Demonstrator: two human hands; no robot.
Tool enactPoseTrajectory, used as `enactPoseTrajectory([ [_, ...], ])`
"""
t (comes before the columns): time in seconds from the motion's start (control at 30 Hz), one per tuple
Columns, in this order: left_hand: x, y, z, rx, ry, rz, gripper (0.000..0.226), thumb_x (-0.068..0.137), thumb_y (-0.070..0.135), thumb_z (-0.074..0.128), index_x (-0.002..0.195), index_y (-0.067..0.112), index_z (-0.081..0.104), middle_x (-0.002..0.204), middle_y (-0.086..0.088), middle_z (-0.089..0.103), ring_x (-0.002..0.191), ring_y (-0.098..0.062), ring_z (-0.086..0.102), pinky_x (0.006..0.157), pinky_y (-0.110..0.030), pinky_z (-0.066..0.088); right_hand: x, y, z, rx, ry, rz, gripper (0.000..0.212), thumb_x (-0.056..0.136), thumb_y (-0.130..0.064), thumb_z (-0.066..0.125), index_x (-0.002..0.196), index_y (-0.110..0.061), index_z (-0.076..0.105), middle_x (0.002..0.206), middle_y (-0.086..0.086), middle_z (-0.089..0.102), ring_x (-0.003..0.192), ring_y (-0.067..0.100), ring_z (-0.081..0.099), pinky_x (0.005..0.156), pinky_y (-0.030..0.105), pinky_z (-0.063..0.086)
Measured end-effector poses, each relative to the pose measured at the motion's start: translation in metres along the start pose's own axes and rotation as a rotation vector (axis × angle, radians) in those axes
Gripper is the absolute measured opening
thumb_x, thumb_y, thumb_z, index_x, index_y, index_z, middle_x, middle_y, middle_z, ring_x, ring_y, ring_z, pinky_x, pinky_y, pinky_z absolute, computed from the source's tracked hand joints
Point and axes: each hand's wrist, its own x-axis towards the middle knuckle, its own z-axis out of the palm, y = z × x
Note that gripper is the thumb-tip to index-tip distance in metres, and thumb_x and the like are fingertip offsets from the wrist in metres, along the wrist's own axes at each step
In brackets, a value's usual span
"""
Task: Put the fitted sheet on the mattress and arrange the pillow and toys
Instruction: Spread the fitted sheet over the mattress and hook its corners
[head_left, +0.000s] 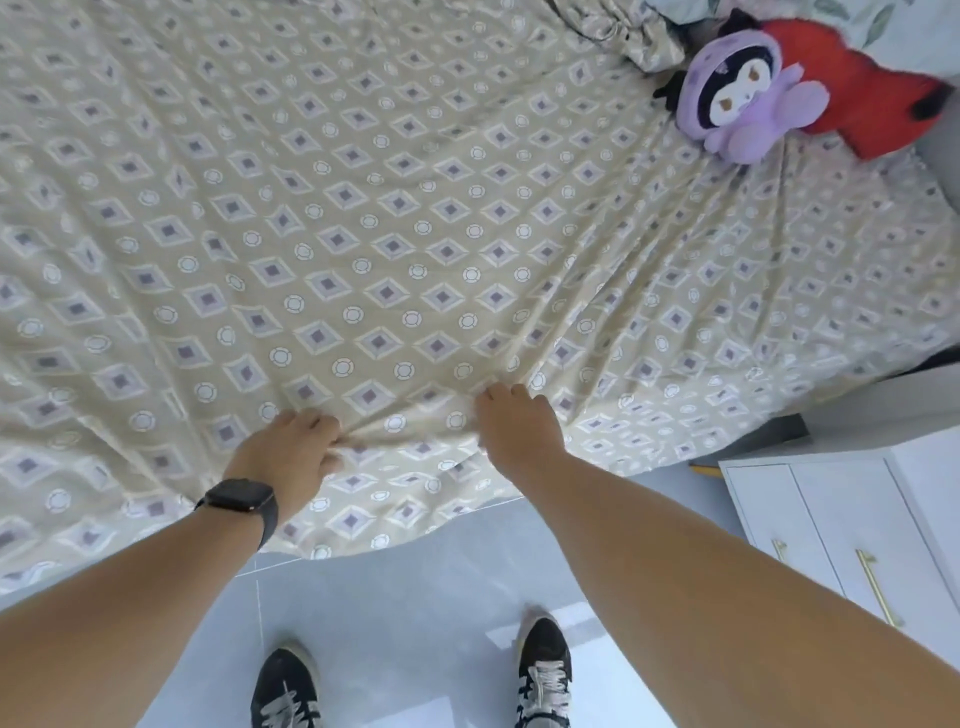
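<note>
Grey tiled floor (415, 613) beside the bed; beige patterned fitted sheet (363, 234) spread across the mattress, near edge hanging toward the floor. Purple plush toy (737, 104) and red plush toy (857, 88) at the sheet's far right corner. Left hand (291, 452) and right hand (514, 426) each grip bunched sheet at its near edge
</note>
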Motion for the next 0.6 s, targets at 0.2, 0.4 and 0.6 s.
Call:
enactPoseTrajectory([
  [0.2,0.015,-0.013,0.003,0.051,-0.189,-0.021,0.016,0.097,0.017,0.052,0.087,0.025,0.044,0.082,0.010,0.040,0.080,-0.018,0.043,0.074,-0.038,0.052,0.002,0.009,-0.002,-0.008,0.012,-0.106,0.034,0.092,0.000,0.046,0.122,-0.011,0.057,0.118,0.006,0.061,0.109,0.030,0.057,0.086,0.038,0.040],
  [0.4,-0.004,-0.020,-0.002,0.169,-0.284,-0.023,0.017,0.091,0.015,0.050,0.086,0.028,0.041,0.090,0.012,0.049,0.092,-0.016,0.054,0.069,-0.029,0.043,-0.015,-0.006,0.009,0.014,-0.083,-0.166,0.028,0.094,-0.003,0.048,0.116,-0.014,0.062,0.111,0.005,0.064,0.101,0.030,0.063,0.085,0.039,0.043],
  [0.6,-0.020,-0.016,-0.015,0.109,-0.316,-0.055,0.022,0.087,0.005,0.046,0.084,0.027,0.042,0.086,0.007,0.055,0.077,-0.019,0.052,0.076,-0.033,0.049,-0.011,-0.014,-0.001,-0.048,-0.205,-0.175,0.031,0.098,-0.012,0.052,0.128,-0.019,0.057,0.122,0.004,0.058,0.118,0.027,0.054,0.090,0.040,0.041],
])
